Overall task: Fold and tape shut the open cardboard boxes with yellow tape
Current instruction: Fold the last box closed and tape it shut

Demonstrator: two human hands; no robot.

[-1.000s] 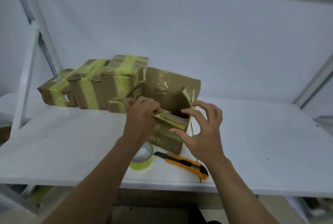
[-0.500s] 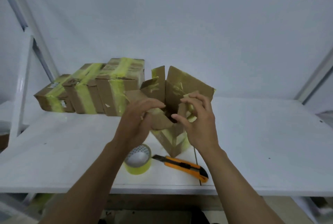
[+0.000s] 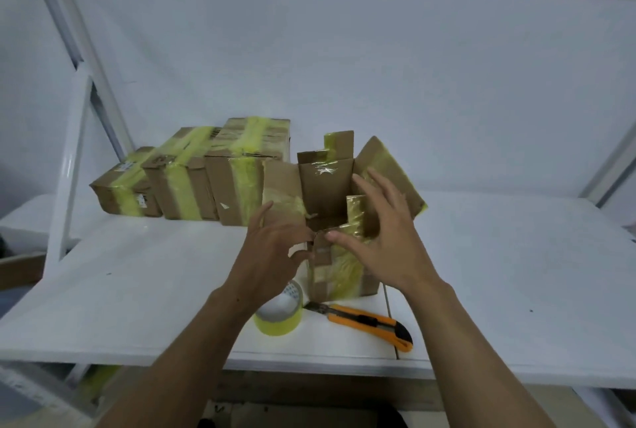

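Head view: open box [image 3: 327,187] stands between the hands, mouth upward.
Left hand [image 3: 272,252] and right hand [image 3: 389,242] flank it, fingers spread, gripping nothing.

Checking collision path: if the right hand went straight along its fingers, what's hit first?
Likely the back flap of the open box; the right hand points up-left over the opening. Depth unclear.
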